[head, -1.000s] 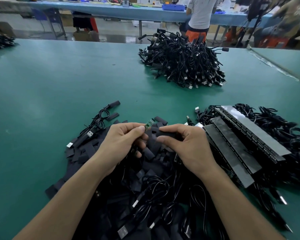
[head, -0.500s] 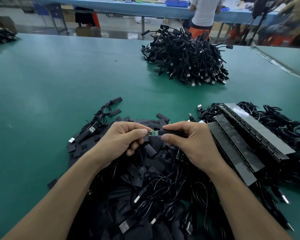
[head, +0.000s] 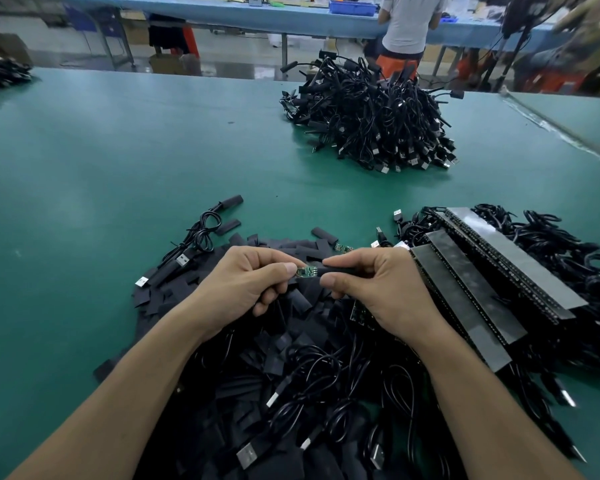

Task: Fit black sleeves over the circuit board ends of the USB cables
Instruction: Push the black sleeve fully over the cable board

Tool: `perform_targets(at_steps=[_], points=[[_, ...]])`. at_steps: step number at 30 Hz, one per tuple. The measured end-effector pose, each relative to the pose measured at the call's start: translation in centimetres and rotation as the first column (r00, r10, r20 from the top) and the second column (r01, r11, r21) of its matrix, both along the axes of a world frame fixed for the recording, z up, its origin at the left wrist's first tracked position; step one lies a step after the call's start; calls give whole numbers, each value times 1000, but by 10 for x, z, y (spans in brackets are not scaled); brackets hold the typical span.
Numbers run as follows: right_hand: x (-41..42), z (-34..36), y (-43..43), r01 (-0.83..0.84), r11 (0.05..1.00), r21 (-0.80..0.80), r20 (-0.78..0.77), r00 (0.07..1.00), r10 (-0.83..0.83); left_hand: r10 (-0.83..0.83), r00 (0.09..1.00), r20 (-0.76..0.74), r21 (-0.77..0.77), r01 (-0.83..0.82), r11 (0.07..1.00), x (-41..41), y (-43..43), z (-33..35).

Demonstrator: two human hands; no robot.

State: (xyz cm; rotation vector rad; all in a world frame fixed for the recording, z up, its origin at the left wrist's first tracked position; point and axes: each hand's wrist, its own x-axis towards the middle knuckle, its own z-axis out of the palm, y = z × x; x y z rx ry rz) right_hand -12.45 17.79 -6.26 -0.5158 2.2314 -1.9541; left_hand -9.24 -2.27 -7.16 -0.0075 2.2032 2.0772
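Near the front-centre of the green worktop [head: 101,161], both hands meet above a heap of loose sleeves and cables [head: 291,375] that runs off the bottom edge. Grip of the left hand [head: 246,285] is closed, thumb and forefinger pinching the cable end just behind the small green circuit board [head: 307,272]; the cable itself is hidden under the palm. Grip of the right hand [head: 374,289] is closed too, pinching a black sleeve [head: 338,270] whose mouth sits at the board's right end. Can't tell if it only touches or already overlaps the board, as fingers cover most of the sleeve. The board shows mostly bare between the two thumbs. A second bare board [head: 343,248] peeks out just behind the right forefinger, partly hidden. Right of the hands lie taped cable rows [head: 482,289] under glossy strips, with coils behind them reaching the right edge of the frame. One sleeved cable [head: 201,230] lies at the heap's left rim. A big cable pile [head: 371,119] sits far back, right of centre, well apart. Wide green surface shows left of the heap and between heap and far pile. A small dark pile [head: 0,74] at the far left edge is cut off. Beyond the worktop a person [head: 409,26] stands at a blue bench [head: 205,15], head out of frame; the right background is blurred.
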Motion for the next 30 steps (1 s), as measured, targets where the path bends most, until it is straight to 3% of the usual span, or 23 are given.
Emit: perform_targets(at_steps=[8, 16, 24, 30], points=[[0, 0, 1, -72, 996, 54, 3, 997, 72, -18, 1000, 10, 13, 17, 1000, 0, -3, 1], [-1, -8, -2, -13, 986, 169, -136, 990, 36, -77, 996, -48, -101, 72, 992, 3, 5, 3], [-4, -14, 0, 21, 988, 154, -199, 980, 10, 47, 999, -11, 41, -47, 998, 2, 4, 1], [-4, -18, 0, 27, 974, 224, -295, 955, 41, 41, 999, -4, 86, -40, 996, 3, 2, 0]])
